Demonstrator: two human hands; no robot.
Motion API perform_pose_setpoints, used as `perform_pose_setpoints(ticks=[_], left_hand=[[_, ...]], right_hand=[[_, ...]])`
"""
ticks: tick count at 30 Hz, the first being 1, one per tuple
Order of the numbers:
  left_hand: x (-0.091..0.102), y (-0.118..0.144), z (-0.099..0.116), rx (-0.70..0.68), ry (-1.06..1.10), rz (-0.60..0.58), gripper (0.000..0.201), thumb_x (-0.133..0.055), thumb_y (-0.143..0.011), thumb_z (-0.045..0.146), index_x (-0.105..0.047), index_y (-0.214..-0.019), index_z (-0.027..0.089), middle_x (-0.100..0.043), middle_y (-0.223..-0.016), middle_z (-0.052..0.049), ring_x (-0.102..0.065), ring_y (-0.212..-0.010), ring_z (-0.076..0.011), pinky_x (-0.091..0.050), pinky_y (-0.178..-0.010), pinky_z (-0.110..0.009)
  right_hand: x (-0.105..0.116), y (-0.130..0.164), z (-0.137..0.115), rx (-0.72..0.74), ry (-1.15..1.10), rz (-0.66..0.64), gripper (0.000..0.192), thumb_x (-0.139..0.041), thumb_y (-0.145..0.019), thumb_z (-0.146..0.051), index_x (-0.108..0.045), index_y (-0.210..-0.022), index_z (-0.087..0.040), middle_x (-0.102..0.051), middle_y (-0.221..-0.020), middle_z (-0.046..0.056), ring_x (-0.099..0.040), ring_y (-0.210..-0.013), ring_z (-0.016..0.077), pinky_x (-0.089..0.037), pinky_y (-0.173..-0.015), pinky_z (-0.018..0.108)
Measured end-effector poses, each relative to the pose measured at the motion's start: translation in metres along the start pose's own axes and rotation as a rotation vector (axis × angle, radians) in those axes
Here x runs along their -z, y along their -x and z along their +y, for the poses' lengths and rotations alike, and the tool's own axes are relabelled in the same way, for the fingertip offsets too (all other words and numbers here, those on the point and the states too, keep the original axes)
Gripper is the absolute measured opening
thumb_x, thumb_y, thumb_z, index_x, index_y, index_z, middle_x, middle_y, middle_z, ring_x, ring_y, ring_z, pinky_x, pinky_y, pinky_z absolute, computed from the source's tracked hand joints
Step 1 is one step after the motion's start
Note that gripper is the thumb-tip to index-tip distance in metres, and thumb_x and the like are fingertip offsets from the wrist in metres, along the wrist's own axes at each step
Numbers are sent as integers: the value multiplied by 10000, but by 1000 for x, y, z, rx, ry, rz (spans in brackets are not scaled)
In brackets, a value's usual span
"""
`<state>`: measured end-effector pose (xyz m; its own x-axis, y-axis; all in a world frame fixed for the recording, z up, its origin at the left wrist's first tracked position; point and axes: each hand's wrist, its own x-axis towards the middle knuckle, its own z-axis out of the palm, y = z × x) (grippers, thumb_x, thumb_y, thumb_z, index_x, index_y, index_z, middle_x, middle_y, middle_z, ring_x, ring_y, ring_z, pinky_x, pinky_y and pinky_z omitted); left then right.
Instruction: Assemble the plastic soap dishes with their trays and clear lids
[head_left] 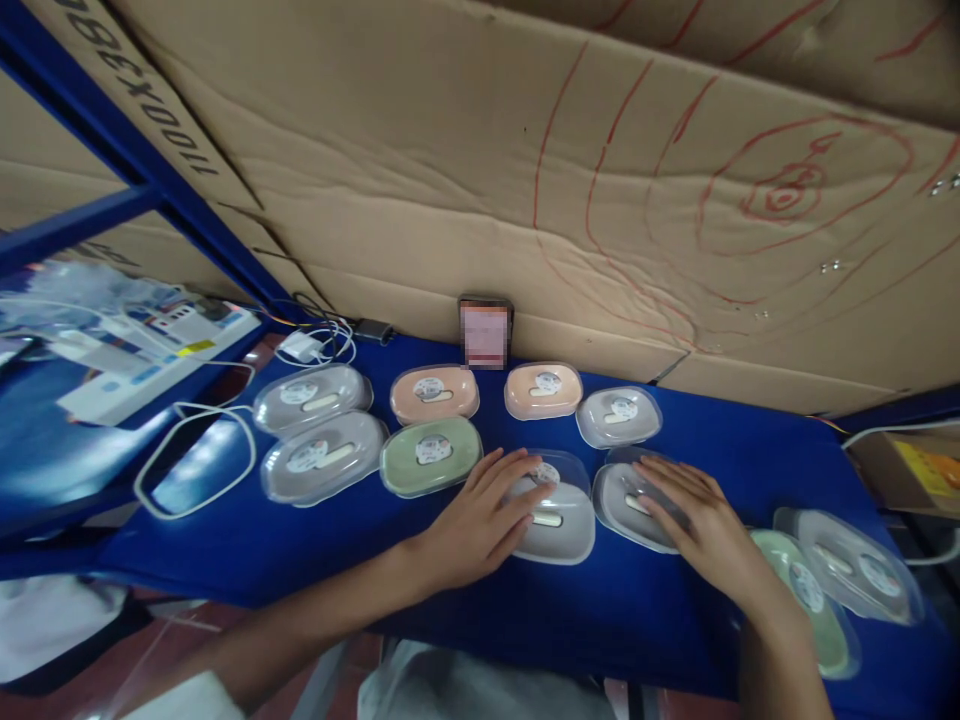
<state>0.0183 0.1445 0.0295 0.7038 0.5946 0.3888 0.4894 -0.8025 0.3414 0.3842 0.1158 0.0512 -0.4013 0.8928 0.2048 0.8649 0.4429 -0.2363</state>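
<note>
left hand [484, 520] flat, fingers spread, gripping nothing, pressing white case [559, 515] at table [300, 560] centre | right hand [694, 525] likewise flat on grey case [622, 495] at its 3 o'clock | risk: cases lie close, a sideways slide likely knocks green case [430, 457] at 10 o'clock

Phone [485, 334] screen at table's [300, 560] back edge blurred out. Lid stickers unreadable. Right hand [701, 525] covers half a grey box [626, 500].

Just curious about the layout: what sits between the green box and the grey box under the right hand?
In the head view, another grey lidded box, under the left hand, lies between the green box and the right hand's box.
</note>
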Motion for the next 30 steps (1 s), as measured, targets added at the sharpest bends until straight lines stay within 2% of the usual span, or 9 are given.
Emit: perform_pose_setpoints(ticks=[2,4,8,13,17,20,22,26,30], left_hand=[[0,-3,8,-80,-31,24,303,-547,-1078,278,-667,-1344,199,-692,-1358,-119,-616,-1297,-274,-464,-1150,-478],[-4,-6,15,-144,-93,-2,365,-608,-1056,486,-707,-1244,188,-731,-1236,-97,-645,-1174,-276,-482,-1074,-455],[-15,-11,17,-196,-252,-83,572,-656,-996,650,-697,-1289,160,-700,-1362,-130,-602,-1245,-317,-424,-1104,-503],[-21,-9,9,-216,-201,-38,344,-618,-1081,481,-705,-1237,187,-743,-1265,-75,-626,-1173,-237,-388,-1122,-460],[-20,-11,4,-198,-103,-47,270,-624,-1088,403,-700,-1206,172,-752,-1210,-70,-654,-1070,-209,-443,-1052,-398],[-21,-12,1,-153,-23,-67,252,-630,-1084,399,-694,-1197,183,-754,-1183,-70,-658,-1085,-219,-454,-1031,-388],[-22,-11,-2,-146,8,-43,241,-616,-1091,392,-693,-1193,188,-758,-1184,-69,-656,-1091,-223,-445,-1039,-396],[-25,-5,-6,-140,26,19,201,-619,-1090,347,-698,-1223,218,-757,-1229,-69,-641,-1140,-219,-402,-1096,-414],[-26,-3,-5,-106,-3,7,266,-593,-1046,137,-699,-1260,252,-740,-1292,-60,-607,-1237,-228,-337,-1166,-460]], right_hand=[[10,-17,1,-8,-28,2,403,-513,-1103,-314,-591,-1499,-308,-690,-1484,65,-636,-1400,253,-499,-1151,482],[13,-42,6,-44,-4,5,457,-483,-1082,-229,-569,-1525,-302,-616,-1573,73,-569,-1471,262,-478,-1175,500],[1,-86,23,-132,100,-74,625,-606,-964,-180,-530,-1579,-260,-467,-1691,126,-420,-1578,362,-397,-1217,623],[-14,-81,33,-134,87,-63,510,-594,-1041,-350,-560,-1549,-321,-614,-1571,106,-573,-1447,339,-369,-1202,637],[-12,-58,28,-179,83,77,471,-501,-1101,-413,-550,-1554,-297,-668,-1505,113,-617,-1390,317,-353,-1204,597],[-10,-52,15,-171,59,165,365,-495,-1104,-364,-670,-1415,-289,-729,-1406,92,-659,-1315,296,-438,-1127,505],[-12,-55,4,-132,7,114,325,-517,-1098,-368,-708,-1351,-297,-765,-1327,75,-686,-1259,280,-494,-1052,456],[-25,-63,-13,-101,20,-31,398,-544,-1089,-435,-658,-1437,-278,-723,-1424,98,-673,-1309,312,-509,-1062,506],[-28,-61,-12,-84,-33,-76,375,-502,-1117,-397,-643,-1445,-281,-735,-1412,89,-694,-1293,284,-498,-1106,506]])
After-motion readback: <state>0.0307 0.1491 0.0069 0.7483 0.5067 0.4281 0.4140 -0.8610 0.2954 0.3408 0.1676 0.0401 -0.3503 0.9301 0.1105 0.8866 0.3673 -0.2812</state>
